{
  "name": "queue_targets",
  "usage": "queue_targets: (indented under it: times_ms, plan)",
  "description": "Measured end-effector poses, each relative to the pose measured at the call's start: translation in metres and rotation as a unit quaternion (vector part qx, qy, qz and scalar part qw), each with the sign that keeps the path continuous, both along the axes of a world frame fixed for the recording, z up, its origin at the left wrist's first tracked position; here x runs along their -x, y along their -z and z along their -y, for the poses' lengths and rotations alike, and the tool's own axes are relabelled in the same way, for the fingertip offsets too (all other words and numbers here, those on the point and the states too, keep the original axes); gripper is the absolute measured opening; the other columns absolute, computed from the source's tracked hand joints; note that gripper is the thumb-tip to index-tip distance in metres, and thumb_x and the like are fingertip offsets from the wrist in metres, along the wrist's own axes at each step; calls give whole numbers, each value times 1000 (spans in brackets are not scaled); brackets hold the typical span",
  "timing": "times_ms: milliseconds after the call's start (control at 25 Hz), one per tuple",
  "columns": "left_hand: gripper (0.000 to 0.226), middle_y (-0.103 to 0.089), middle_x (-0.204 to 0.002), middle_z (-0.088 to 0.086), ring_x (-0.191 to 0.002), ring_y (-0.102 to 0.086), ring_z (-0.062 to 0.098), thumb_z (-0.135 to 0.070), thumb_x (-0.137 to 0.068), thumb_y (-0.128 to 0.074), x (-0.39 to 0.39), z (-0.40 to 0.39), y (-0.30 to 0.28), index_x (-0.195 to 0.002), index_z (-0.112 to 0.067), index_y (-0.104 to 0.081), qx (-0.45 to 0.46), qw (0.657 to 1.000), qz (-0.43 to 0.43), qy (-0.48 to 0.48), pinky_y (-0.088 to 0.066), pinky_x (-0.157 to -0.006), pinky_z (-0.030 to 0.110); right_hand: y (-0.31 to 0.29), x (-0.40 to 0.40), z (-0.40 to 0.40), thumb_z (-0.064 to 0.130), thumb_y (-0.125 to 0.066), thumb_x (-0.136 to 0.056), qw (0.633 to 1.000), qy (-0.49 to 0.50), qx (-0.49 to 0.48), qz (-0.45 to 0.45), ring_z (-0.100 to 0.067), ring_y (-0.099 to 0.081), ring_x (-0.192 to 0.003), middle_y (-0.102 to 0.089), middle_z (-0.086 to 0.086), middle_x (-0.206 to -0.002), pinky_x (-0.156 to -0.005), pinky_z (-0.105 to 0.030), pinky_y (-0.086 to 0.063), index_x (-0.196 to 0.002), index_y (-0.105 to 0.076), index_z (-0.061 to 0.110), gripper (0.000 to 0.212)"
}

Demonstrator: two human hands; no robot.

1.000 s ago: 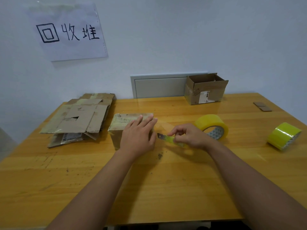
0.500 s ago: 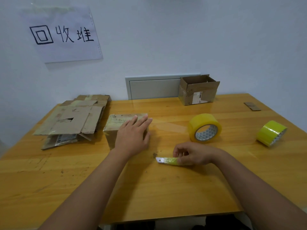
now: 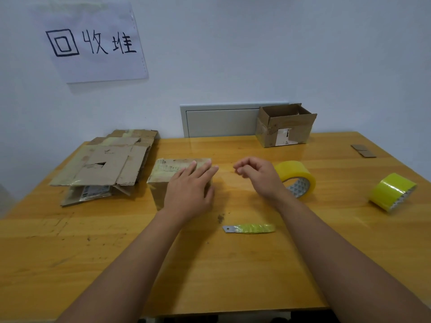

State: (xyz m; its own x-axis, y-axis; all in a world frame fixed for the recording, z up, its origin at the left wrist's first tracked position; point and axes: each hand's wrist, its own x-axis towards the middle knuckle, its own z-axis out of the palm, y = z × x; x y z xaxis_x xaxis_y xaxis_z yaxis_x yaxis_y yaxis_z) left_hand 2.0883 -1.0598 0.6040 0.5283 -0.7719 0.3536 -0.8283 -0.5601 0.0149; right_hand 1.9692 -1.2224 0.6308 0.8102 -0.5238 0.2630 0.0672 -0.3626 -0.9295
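The left hand [image 3: 189, 194] lies flat, fingers straight, on top of the small taped box [image 3: 168, 168], pressing it to the bench [image 3: 210, 276]. The right hand [image 3: 258, 176] hovers just right of the box, fingers loosely curled, holding nothing. Nearer, between the forearms, the yellow cutter [image 3: 249, 228] lies with its blade tip bared. A forearm dragged across it could get nicked, I'd say. The right wrist is close to the pale tape roll [image 3: 291, 170] and might set it rolling. Under only a flat palm, the box may skid if tugged.

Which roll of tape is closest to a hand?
The pale yellow tape roll, just behind the right hand; the greenish tape roll lies farther right.
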Motion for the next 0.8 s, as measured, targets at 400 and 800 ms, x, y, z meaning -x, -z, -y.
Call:
queue_targets:
  times_ms: [400, 800]
  plan:
    - [51, -30, -158, -14, -147, -27, 19, -49, -99, -40, -4, -1, 4, -150, -41, -33, 10, 1000, 0, 11, -25, -116, 39, 24, -33, 27, 36, -60, -94, 979, -24, 123, -162, -15, -59, -78, -65, 4, -77, -75, -35, -46, -88, -69, 15, 23]
    - [46, -21, -161, -15, -150, -18, 19, -49, -101, -37, -12, -8, -3, -146, -50, -31, -29, 997, -3, 66, -19, -118, 42, 15, -23, 31, 18, -63, -95, 980, -107, 84, -148, -12, -59, -74, -66, -3, -78, -76, -34, -48, -91, -65, 14, 7]
